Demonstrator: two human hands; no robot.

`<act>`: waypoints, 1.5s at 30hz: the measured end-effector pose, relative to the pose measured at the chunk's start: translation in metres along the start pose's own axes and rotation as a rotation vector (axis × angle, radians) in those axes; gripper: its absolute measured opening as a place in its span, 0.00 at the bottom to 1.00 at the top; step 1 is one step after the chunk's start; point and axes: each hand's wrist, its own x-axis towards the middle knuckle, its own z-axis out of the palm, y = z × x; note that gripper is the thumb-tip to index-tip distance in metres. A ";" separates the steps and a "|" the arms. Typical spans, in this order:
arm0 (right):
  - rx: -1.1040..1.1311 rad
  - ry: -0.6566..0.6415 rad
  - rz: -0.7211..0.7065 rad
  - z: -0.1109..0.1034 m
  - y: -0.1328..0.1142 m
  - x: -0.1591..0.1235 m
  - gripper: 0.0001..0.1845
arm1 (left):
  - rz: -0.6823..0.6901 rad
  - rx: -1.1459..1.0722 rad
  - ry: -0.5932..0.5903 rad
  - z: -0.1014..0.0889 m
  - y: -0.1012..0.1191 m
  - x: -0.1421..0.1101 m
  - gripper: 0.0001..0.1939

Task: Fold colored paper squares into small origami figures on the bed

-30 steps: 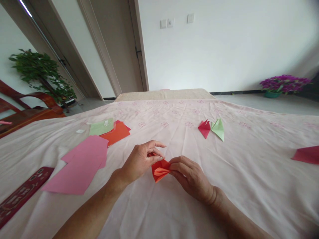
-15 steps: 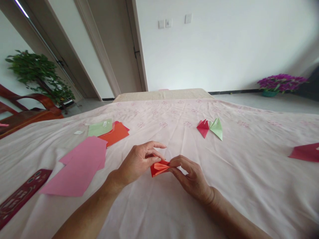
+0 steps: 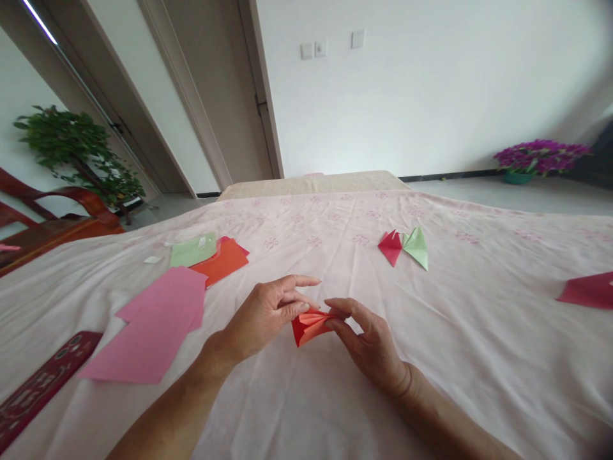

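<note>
Between my hands, over the middle of the cloth, is a small folded orange paper (image 3: 309, 327) with narrow pleats along its top. My left hand (image 3: 275, 313) pinches its left side with thumb and fingers, the index finger stretched out above. On the other side, my right hand (image 3: 366, 332) grips the right end between thumb and fingertips. Part of the paper is hidden behind the fingers. Farther off stand two folded pieces side by side, a red folded paper (image 3: 391, 247) and a light green folded paper (image 3: 416, 248).
Pink paper sheets (image 3: 148, 332) lie to the left, with orange sheets (image 3: 225, 262) and a green packet (image 3: 194, 249) behind. A dark red box (image 3: 45, 386) rests at the left edge. Another red paper (image 3: 587, 291) is far right. A pink flowered tablecloth (image 3: 469, 358) lies underneath.
My right thumb has shifted on the paper's right end, and the pleats now sit higher, near my left thumb. Both hands keep hold. The view has moved slightly.
</note>
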 end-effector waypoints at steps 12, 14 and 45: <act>0.037 -0.045 0.071 -0.003 -0.008 0.003 0.05 | 0.019 -0.008 -0.005 -0.002 0.003 0.000 0.18; 0.037 -0.049 0.085 -0.003 -0.008 0.003 0.05 | 0.030 -0.024 -0.040 -0.004 0.005 -0.001 0.20; 0.103 -0.006 0.048 -0.005 -0.018 0.008 0.06 | 0.156 0.221 0.130 0.009 0.003 -0.002 0.05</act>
